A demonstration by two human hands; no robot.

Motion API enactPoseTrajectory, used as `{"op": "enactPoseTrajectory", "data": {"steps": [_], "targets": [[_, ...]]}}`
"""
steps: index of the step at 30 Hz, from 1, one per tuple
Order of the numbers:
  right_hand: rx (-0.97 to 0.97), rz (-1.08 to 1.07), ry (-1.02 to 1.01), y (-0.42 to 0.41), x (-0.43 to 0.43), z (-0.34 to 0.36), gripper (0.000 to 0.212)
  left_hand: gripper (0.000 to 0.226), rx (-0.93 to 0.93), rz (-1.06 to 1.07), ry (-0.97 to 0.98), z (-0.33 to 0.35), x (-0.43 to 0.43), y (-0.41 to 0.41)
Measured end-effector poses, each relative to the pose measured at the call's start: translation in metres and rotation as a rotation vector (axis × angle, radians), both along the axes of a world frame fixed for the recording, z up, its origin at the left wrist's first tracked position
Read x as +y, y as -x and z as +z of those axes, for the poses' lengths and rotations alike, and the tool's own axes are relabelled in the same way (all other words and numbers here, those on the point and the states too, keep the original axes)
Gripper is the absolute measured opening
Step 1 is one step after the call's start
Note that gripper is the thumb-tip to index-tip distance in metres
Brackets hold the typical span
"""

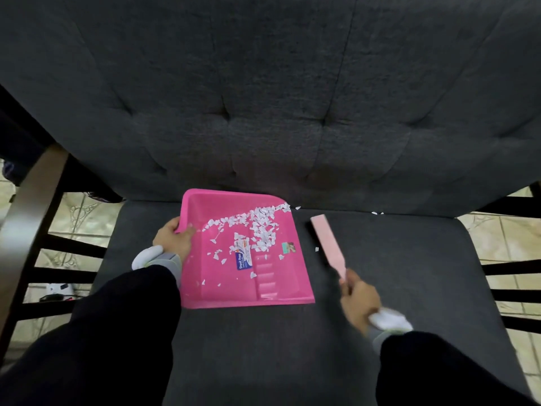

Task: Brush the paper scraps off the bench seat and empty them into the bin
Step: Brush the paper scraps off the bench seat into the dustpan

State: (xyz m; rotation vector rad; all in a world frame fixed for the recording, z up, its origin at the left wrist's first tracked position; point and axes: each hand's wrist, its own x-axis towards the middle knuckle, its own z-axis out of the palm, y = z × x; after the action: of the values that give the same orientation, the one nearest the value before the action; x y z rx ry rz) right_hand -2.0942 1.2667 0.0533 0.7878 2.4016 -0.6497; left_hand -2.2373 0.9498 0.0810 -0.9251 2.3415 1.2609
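- Left hand (175,238) grips the pan's (222,291) rim; right hand (358,300) grips the brush (328,241).
- Most scraps (260,230) sit in the pan, strays (316,249) on the seat (292,353).
- If I tilt the pan lifting, they spill.

**Stuff we can't make out in this one**

The right hand (358,300) is smeared with motion blur, so we can't count the fingers round the brush (327,244) handle, and the bristles are tucked under its pink back. Part of the left hand (172,237) is covered by the dustpan (234,288) side wall. The blue label (244,260) reads "Dust Pan", the rest is too tiny for us, same with the little sticker (288,247). Both sleeves (117,332) run off the bottom edge, the bench backrest (263,98) off the top. There's a white thing (57,288) behind the side rails (67,247), no idea what
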Motion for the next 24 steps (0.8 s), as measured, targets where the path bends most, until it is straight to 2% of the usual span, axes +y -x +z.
{"op": "enactPoseTrajectory", "data": {"steps": [5, 10, 13, 15, 18, 21, 24], "targets": [[0.078, -0.105, 0.294, -0.023, -0.012, -0.001, 0.030, 0.029, 0.025, 0.025, -0.039, 0.001, -0.001, -0.005], [0.165, -0.335, 0.184, -0.021, 0.020, 0.002, 0.030, 0.028, 0.051, 0.044, -0.069, 0.001, 0.001, -0.014], [0.107, -0.279, 0.042, -0.017, 0.028, 0.007, 0.032, 0.028, 0.057, 0.037, -0.062, 0.002, 0.002, -0.019], [0.023, -0.154, -0.021, -0.019, 0.021, 0.007, 0.032, 0.029, 0.057, 0.037, -0.060, 0.002, 0.003, -0.022], [0.013, 0.019, 0.097, -0.029, -0.006, 0.007, 0.029, 0.029, 0.058, 0.047, -0.066, 0.001, 0.005, -0.025], [0.099, -0.010, 0.270, -0.034, -0.024, 0.016, 0.031, 0.029, 0.070, 0.062, -0.074, 0.004, 0.003, -0.031], [0.159, -0.177, 0.265, -0.031, -0.018, 0.019, 0.030, 0.033, 0.059, 0.078, -0.062, 0.009, -0.009, -0.037]]}}
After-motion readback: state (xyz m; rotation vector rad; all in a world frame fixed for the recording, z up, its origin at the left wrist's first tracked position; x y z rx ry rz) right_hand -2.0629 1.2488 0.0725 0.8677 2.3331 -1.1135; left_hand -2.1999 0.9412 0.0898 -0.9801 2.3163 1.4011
